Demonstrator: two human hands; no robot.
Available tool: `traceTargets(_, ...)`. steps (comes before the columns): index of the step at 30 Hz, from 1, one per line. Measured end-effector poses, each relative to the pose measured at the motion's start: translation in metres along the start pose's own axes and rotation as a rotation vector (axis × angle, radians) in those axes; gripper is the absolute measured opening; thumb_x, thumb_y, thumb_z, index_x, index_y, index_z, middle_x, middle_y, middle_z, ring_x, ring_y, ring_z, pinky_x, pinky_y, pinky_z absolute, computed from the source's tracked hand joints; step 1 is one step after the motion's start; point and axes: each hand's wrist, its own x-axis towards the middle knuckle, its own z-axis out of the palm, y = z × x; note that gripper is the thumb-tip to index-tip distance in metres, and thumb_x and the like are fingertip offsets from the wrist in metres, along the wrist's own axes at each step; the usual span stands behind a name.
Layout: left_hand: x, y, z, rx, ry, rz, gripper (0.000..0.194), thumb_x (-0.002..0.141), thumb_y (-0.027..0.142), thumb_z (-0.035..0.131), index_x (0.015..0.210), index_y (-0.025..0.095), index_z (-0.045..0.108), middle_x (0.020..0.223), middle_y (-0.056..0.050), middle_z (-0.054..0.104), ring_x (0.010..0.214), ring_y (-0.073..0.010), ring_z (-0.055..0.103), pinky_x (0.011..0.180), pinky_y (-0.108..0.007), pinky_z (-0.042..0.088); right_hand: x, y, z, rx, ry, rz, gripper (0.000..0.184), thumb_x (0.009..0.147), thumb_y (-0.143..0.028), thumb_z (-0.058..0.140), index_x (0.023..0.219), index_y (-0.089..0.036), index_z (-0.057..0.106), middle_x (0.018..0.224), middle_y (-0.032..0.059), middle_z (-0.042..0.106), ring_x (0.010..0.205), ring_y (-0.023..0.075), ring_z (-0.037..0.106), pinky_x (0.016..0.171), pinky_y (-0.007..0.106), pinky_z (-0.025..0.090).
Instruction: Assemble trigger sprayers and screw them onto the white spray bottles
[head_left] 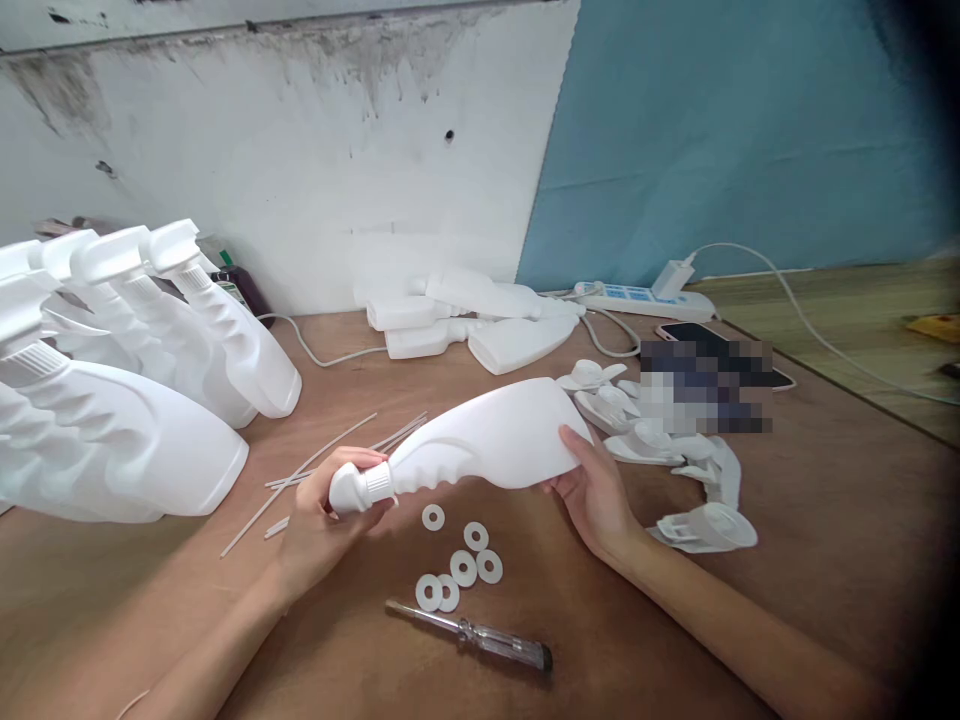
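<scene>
A white spray bottle [495,430] lies sideways between my two hands, above the brown table. My left hand [326,515] is closed round its spray head and ribbed collar at the left end. At the other end, my right hand [596,490] grips the wide base, thumb on the near side and fingers underneath. Just below the bottle, several white ring washers [463,568] lie on the table, two of them overlapping. A screwdriver [502,640] with a clear handle rests nearer to me. Thin white tubes [300,478] lie crossed behind my left hand.
Several assembled spray bottles [142,420] stand at the left. White bottles [517,340] lie by the wall. Loose spray heads [645,440] are heaped at the right, one [712,527] close to my right forearm. Behind them are a phone [720,350], a power strip [645,300] and cables.
</scene>
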Motion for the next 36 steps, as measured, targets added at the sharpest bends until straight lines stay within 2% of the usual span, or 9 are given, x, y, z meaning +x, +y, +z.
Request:
traceTargets(7,0.000,-0.003,-0.010,0.258,0.051,0.577,0.039,0.076,0.000,0.051,0.107,0.022,0.053,0.094,-0.008,0.058,0.084,-0.0159,0.058,0.064,-0.027,0.049,0.000,0.001,0.000,-0.022,0.006,0.019,0.031,0.067,-0.042,0.064,0.082,-0.018,0.051,0.064,-0.0035,0.050,0.050,0.0084,0.047,0.033,0.018,0.036)
traceTargets(13,0.005,0.046,-0.020,0.633,0.061,1.039,0.021,0.064,0.002,0.064,0.074,0.020,0.058,0.083,-0.004,0.061,0.071,-0.0150,0.057,0.057,-0.028,0.051,-0.001,0.001,-0.002,0.045,0.025,0.077,0.028,0.065,-0.042,0.064,0.071,-0.017,0.053,0.054,-0.0044,0.049,0.042,0.0073,0.042,0.030,0.019,0.030)
traceTargets(16,0.007,0.071,-0.027,0.685,0.086,1.064,0.021,0.061,0.004,0.067,0.068,0.022,0.057,0.084,0.000,0.062,0.072,-0.0142,0.059,0.061,-0.028,0.052,-0.004,-0.001,-0.002,0.102,-0.005,0.125,0.027,0.065,-0.041,0.064,0.068,-0.016,0.054,0.049,-0.0046,0.048,0.039,0.0071,0.040,0.030,0.019,0.027)
traceTargets(19,0.014,0.086,-0.036,0.760,0.012,1.131,0.022,0.062,0.007,0.068,0.073,0.024,0.060,0.089,0.001,0.064,0.077,-0.0150,0.060,0.067,-0.029,0.053,-0.005,-0.004,-0.002,0.175,-0.058,0.201,0.024,0.067,-0.039,0.064,0.074,-0.017,0.057,0.055,-0.0032,0.055,0.043,0.0085,0.045,0.032,0.019,0.029)
traceTargets(22,0.024,0.098,-0.034,0.639,0.075,0.974,0.034,0.064,0.010,0.069,0.092,0.027,0.060,0.105,-0.002,0.060,0.090,-0.0191,0.059,0.077,-0.035,0.052,-0.004,-0.006,-0.004,0.279,-0.121,0.334,0.022,0.071,-0.035,0.062,0.086,-0.020,0.058,0.069,-0.0017,0.063,0.051,0.0099,0.051,0.037,0.019,0.035)
traceTargets(25,0.033,0.117,-0.018,0.194,0.250,0.496,0.058,0.067,0.021,0.069,0.119,0.029,0.045,0.119,-0.007,0.051,0.103,-0.0241,0.054,0.076,-0.038,0.053,0.000,-0.004,-0.007,0.407,-0.179,0.475,0.019,0.075,-0.031,0.061,0.091,-0.021,0.058,0.078,-0.0011,0.066,0.058,0.0102,0.056,0.043,0.019,0.042)
traceTargets(27,0.038,0.131,-0.002,-0.027,0.162,0.337,0.059,0.074,0.024,0.062,0.127,0.026,0.036,0.120,-0.010,0.050,0.106,-0.0248,0.053,0.081,-0.041,0.051,0.001,-0.001,-0.009,0.462,-0.219,0.549,0.015,0.077,-0.028,0.060,0.089,-0.020,0.057,0.076,-0.0008,0.066,0.058,0.0095,0.057,0.046,0.019,0.045)
traceTargets(31,0.053,0.151,0.030,-0.131,0.019,0.362,0.062,0.072,0.028,0.064,0.127,0.023,0.035,0.128,-0.012,0.043,0.113,-0.0278,0.047,0.091,-0.045,0.044,0.000,0.004,-0.010,0.491,-0.302,0.570,0.011,0.078,-0.020,0.057,0.088,-0.018,0.057,0.074,0.0004,0.066,0.058,0.0084,0.059,0.053,0.018,0.049)
traceTargets(36,0.077,0.152,0.055,-0.098,0.296,0.331,0.054,0.072,0.032,0.065,0.120,0.024,0.040,0.121,-0.008,0.051,0.108,-0.0239,0.051,0.089,-0.040,0.045,-0.009,0.001,-0.006,0.410,-0.403,0.556,0.017,0.077,-0.024,0.059,0.091,-0.015,0.058,0.086,0.0045,0.067,0.073,0.0120,0.063,0.072,0.024,0.049)
